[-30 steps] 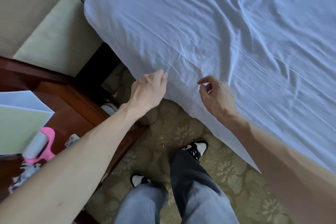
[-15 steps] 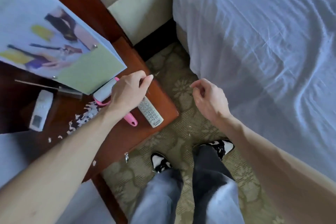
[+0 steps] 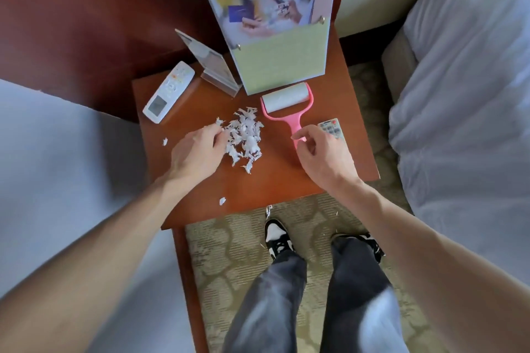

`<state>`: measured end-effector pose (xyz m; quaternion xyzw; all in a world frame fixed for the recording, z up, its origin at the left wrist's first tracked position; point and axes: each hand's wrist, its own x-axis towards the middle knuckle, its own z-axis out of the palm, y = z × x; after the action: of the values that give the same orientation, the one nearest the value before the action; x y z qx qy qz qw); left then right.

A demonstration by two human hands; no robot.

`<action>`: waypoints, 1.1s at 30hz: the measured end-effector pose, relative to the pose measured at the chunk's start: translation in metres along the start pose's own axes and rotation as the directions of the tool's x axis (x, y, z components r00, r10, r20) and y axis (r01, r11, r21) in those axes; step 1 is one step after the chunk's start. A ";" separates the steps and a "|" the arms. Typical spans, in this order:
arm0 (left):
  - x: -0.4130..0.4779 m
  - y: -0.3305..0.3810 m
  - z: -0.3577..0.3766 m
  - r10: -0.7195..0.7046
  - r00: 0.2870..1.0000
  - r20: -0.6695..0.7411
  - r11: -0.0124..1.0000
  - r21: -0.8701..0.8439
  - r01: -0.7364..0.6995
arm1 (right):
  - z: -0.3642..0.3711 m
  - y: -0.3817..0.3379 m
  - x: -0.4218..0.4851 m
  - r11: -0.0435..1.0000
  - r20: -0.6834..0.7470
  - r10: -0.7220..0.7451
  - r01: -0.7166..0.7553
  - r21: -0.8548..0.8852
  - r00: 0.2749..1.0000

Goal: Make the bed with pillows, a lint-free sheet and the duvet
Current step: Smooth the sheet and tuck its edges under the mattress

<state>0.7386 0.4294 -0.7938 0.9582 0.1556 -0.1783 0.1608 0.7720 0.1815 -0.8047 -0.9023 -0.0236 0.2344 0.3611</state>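
My left fingers [image 3: 213, 139], loose, touch white shredded scraps [image 3: 245, 137] on brown wooden table [image 3: 281, 180]; right fingers [image 3: 305, 135] curl at pink plastic lint roller [image 3: 284, 100] handle, grip unclear

Pink lint roller [image 3: 285, 102] lies flat beside white scraps [image 3: 245, 137].

Both hands over the nightstand [image 3: 272, 180].
The left hand [image 3: 198, 152] touches the white scrap pile [image 3: 245, 135]; the right hand [image 3: 324, 157] meets the pink lint roller [image 3: 286, 103] at its handle.

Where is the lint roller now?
Head view: the lint roller lies on the nightstand, between scraps on its left and a grey remote on its right, right hand at its handle.
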 end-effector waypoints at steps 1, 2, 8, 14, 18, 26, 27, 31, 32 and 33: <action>0.001 -0.007 0.002 -0.012 1.000 0.006 1.000 0.004 0.012 | 0.006 -0.004 0.001 1.000 0.014 -0.011 0.011 0.004 1.000; 0.002 -0.013 0.003 -0.013 1.000 0.015 1.000 0.017 0.013 | 0.010 -0.006 0.001 1.000 0.024 -0.021 0.021 0.006 0.999; 0.015 -0.014 0.003 0.117 0.992 0.052 0.963 0.238 -0.126 | 0.008 0.002 -0.004 1.000 0.044 0.007 -0.007 0.001 0.999; 0.027 0.024 0.016 0.331 0.917 -0.224 0.912 0.327 -0.250 | -0.029 0.044 -0.007 0.992 -0.098 0.127 -0.127 0.009 0.987; 0.039 0.085 0.032 0.548 0.790 -0.276 0.829 0.303 -0.469 | -0.071 0.079 -0.011 0.970 -0.174 0.227 -0.207 0.126 0.958; 0.052 0.254 0.073 0.688 0.704 -0.175 0.722 0.265 -0.640 | -0.171 0.178 -0.039 0.893 -0.377 0.420 -0.303 0.332 0.825; 0.053 0.276 0.080 0.707 0.687 -0.169 0.704 0.266 -0.659 | -0.183 0.196 -0.045 0.883 -0.411 0.443 -0.311 0.351 0.797; 0.057 0.374 0.109 0.773 0.633 -0.043 0.625 0.219 -0.749 | -0.231 0.275 -0.075 0.886 -0.610 0.463 -0.308 0.346 0.643; 0.056 0.400 0.115 0.778 0.628 0.015 0.614 0.193 -0.765 | -0.243 0.295 -0.083 0.895 -0.649 0.446 -0.320 0.311 0.617; 0.054 0.426 0.123 0.782 0.619 0.072 0.603 0.166 -0.780 | -0.255 0.314 -0.092 0.900 -0.675 0.429 -0.345 0.265 0.601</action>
<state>0.9022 0.0146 -0.8167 0.9410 -0.2943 -0.0995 0.1342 0.7627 -0.2332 -0.8148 -0.8832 0.3281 -0.0638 0.3291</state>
